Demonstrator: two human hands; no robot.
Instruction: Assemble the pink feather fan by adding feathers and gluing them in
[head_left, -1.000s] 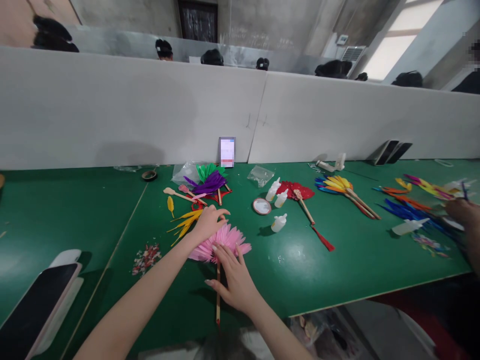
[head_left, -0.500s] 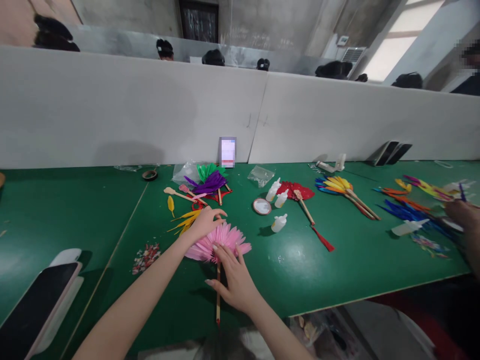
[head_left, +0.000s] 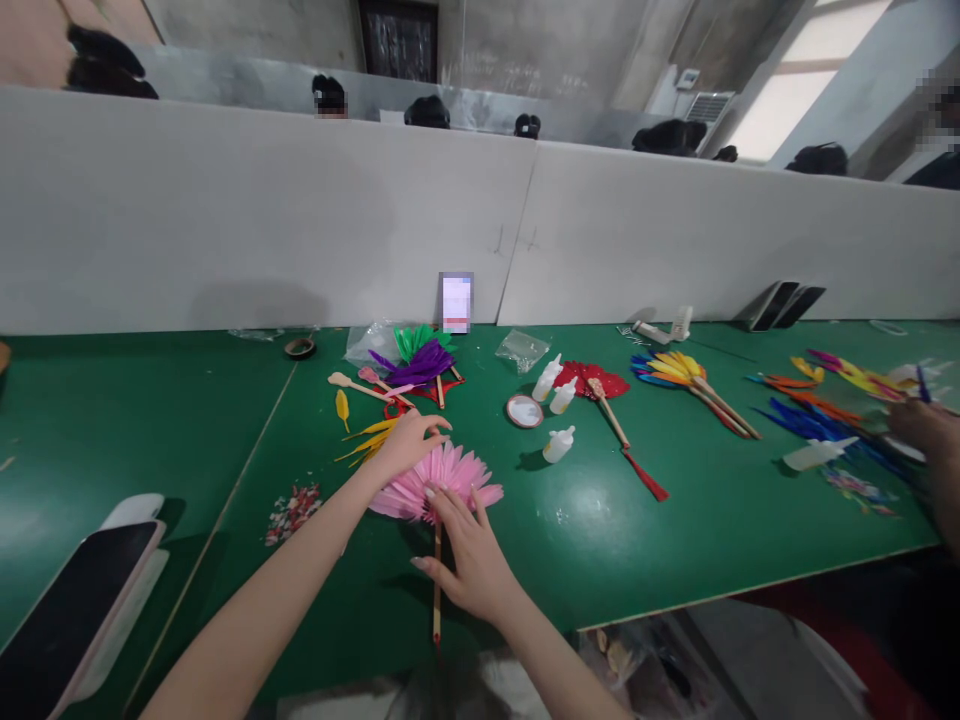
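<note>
A pink feather fan (head_left: 469, 478) lies on the green table in front of me, its wooden handle (head_left: 437, 600) pointing toward me. My right hand (head_left: 469, 550) rests with spread fingers on the base of the feathers, the thumb beside the handle. Over the upper left of the fan is my left hand (head_left: 409, 445), fingers stretched out and apart; whether it touches the feathers I cannot tell. Yellow feathers (head_left: 367, 440) lie just behind that hand. Farther back are a purple feather fan (head_left: 420, 365) and a green feather fan (head_left: 421, 343).
Several white glue bottles (head_left: 559, 444) stand right of the fan beside a round dish (head_left: 524, 411). A red fan (head_left: 600, 382) with a tassel lies beyond them. Small red and white bits (head_left: 292, 513) are scattered at left, near a dark tablet (head_left: 82, 610). A co-worker's hand (head_left: 922, 425) is at far right.
</note>
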